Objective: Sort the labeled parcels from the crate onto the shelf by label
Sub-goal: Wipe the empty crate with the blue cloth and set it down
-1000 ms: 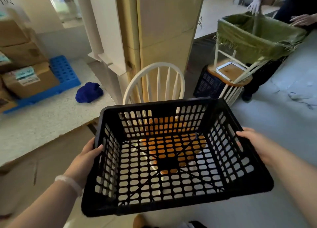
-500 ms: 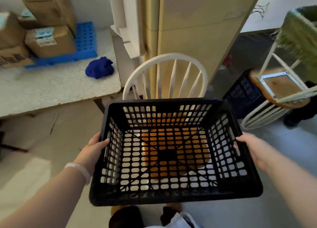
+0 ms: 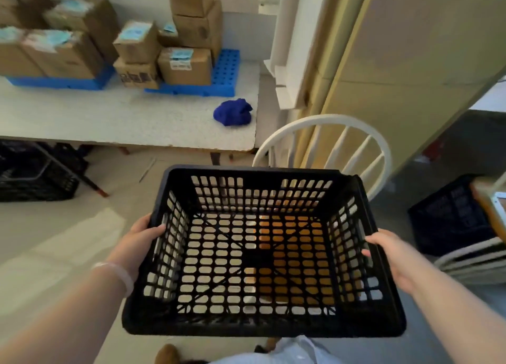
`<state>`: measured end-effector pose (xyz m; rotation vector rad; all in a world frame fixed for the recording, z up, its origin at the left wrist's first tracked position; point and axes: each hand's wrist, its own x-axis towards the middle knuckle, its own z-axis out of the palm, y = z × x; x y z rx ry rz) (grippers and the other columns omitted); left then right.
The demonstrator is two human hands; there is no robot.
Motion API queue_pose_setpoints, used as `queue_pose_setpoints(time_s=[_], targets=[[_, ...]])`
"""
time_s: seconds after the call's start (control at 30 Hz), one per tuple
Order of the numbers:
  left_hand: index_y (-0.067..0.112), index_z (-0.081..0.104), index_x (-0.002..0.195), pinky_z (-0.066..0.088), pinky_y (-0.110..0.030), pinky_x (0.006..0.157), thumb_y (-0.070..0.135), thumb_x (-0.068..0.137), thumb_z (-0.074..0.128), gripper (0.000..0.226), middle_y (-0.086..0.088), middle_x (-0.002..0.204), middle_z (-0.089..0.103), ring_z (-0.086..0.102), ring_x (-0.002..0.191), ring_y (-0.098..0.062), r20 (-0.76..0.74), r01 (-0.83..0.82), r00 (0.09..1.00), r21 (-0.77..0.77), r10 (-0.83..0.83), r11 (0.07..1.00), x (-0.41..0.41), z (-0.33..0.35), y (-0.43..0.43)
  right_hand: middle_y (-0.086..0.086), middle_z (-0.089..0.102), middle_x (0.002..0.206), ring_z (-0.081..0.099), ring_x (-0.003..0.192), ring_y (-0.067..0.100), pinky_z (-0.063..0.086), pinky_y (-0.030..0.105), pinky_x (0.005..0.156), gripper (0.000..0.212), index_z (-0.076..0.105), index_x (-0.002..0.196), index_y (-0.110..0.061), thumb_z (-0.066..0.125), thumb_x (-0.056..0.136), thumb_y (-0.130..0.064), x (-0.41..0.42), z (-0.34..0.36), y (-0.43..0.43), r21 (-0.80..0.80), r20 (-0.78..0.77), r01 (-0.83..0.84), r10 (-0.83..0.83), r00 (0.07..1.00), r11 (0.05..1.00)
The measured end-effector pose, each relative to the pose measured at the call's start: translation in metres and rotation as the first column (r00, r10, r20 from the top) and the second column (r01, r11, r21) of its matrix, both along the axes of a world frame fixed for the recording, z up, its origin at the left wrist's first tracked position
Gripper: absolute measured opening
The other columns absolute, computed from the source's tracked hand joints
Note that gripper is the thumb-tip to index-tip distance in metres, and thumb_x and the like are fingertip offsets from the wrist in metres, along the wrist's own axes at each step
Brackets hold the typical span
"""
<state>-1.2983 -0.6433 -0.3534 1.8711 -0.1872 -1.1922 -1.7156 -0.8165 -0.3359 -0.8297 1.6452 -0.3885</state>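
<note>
The black crate [image 3: 262,326] is held in the air in front of the person, above a white chair [image 3: 323,122], whose orange seat shows through the crate's grid bottom. The left hand [image 3: 138,243] grasps the crate's left wall with the thumb over the rim, and the right hand [image 3: 391,256] grasps the right wall. Labeled cardboard parcels [image 3: 186,67] are stacked on 2 blue pallets [image 3: 226,73] on the counter [image 3: 109,119], with a blue cloth [image 3: 232,113] near its right edge.

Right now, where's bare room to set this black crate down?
Best: the bare tabletop strip between the blue pallets and the table's near edge, left of the blue cloth. Also the floor left of the held crate. Crowded: cardboard boxes along the table's back; white chair and dark crate to the right.
</note>
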Motion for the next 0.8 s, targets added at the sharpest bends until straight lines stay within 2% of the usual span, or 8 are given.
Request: queue_pose_setpoints(time_s=[0.07, 0.1, 0.27, 0.37, 0.5, 0.6, 0.67, 0.8], targets=[[0.029, 0.053, 0.127, 0.056, -0.044, 0.056, 0.02, 0.099, 0.055, 0.03, -0.019, 0.104, 0.07, 0.069, 0.074, -0.035, -0.006, -0.052, 0.999, -0.01, 0.052, 0.999, 0.027, 0.004, 0.023, 0.01, 0.059, 0.114, 0.055, 0.114, 0.027, 0.045, 0.044, 0.089, 0.01, 0.057, 0.1, -0.023, 0.051, 0.099, -0.015, 0.035, 0.005, 0.007, -0.022, 0.009, -0.065, 0.065, 0.998, 0.998], [0.029, 0.053, 0.127, 0.055, -0.044, 0.055, 0.019, 0.099, 0.054, 0.03, -0.019, 0.104, 0.069, 0.068, 0.071, -0.034, -0.008, -0.079, 0.997, -0.019, 0.079, 0.997, 0.041, 0.006, 0.034, 0.011, 0.059, 0.115, 0.055, 0.115, 0.028, 0.045, 0.045, 0.09, 0.009, 0.057, 0.099, -0.022, 0.051, 0.099, -0.016, 0.054, 0.007, 0.01, -0.031, 0.011, -0.092, 0.092, 0.996, 0.995], [0.025, 0.057, 0.12, 0.052, -0.037, 0.049, 0.017, 0.1, 0.052, 0.022, -0.015, 0.093, 0.068, 0.064, 0.057, -0.026, 0.02, -0.174, 0.984, -0.045, 0.175, 0.984, 0.12, 0.015, 0.095, 0.013, 0.056, 0.121, 0.056, 0.111, 0.029, 0.047, 0.044, 0.083, 0.034, 0.048, 0.132, -0.016, 0.052, 0.098, -0.02, 0.155, 0.011, 0.03, -0.092, -0.012, -0.171, 0.171, 0.985, 0.981], [0.025, 0.059, 0.117, 0.052, -0.038, 0.053, 0.016, 0.1, 0.051, 0.021, -0.015, 0.091, 0.067, 0.059, 0.058, -0.026, 0.034, -0.231, 0.972, -0.067, 0.234, 0.971, 0.178, 0.025, 0.14, 0.012, 0.058, 0.117, 0.056, 0.109, 0.029, 0.047, 0.047, 0.091, 0.032, 0.053, 0.129, -0.014, 0.052, 0.098, -0.021, 0.229, 0.013, 0.047, -0.105, -0.019, -0.272, 0.271, 0.962, 0.957], [0.025, 0.06, 0.111, 0.05, -0.041, 0.063, 0.013, 0.1, 0.05, 0.019, -0.015, 0.094, 0.065, 0.057, 0.066, -0.025, 0.078, -0.314, 0.944, -0.087, 0.321, 0.945, 0.249, 0.037, 0.199, 0.014, 0.059, 0.111, 0.056, 0.107, 0.032, 0.048, 0.041, 0.077, 0.025, 0.058, 0.12, -0.012, 0.05, 0.098, -0.021, 0.329, 0.022, 0.075, -0.138, 0.002, -0.368, 0.372, 0.928, 0.919], [0.026, 0.059, 0.113, 0.049, -0.046, 0.071, 0.013, 0.099, 0.05, 0.021, -0.017, 0.096, 0.064, 0.057, 0.075, -0.029, 0.098, -0.383, 0.914, -0.106, 0.393, 0.917, 0.297, 0.044, 0.236, 0.015, 0.06, 0.119, 0.057, 0.11, 0.032, 0.048, 0.053, 0.093, 0.032, 0.058, 0.125, -0.017, 0.051, 0.095, -0.028, 0.398, 0.027, 0.088, -0.139, 0.033, -0.46, 0.469, 0.883, 0.877], [0.027, 0.061, 0.105, 0.051, -0.048, 0.077, 0.011, 0.099, 0.05, 0.02, -0.016, 0.096, 0.064, 0.059, 0.081, -0.031, 0.113, -0.434, 0.887, -0.13, 0.449, 0.891, 0.326, 0.049, 0.256, 0.012, 0.061, 0.12, 0.058, 0.11, 0.03, 0.048, 0.055, 0.095, 0.04, 0.056, 0.13, -0.022, 0.054, 0.091, -0.032, 0.44, 0.032, 0.092, -0.149, 0.045, -0.494, 0.505, 0.862, 0.857], [0.025, 0.061, 0.103, 0.045, -0.046, 0.071, 0.012, 0.099, 0.05, 0.018, -0.019, 0.095, 0.061, 0.054, 0.083, -0.032, 0.134, -0.487, 0.85, -0.167, 0.509, 0.857, 0.378, 0.06, 0.288, 0.01, 0.06, 0.121, 0.058, 0.111, 0.03, 0.045, 0.057, 0.099, 0.051, 0.055, 0.132, -0.023, 0.057, 0.083, -0.038, 0.52, 0.041, 0.095, -0.17, 0.056, -0.565, 0.58, 0.813, 0.808]])
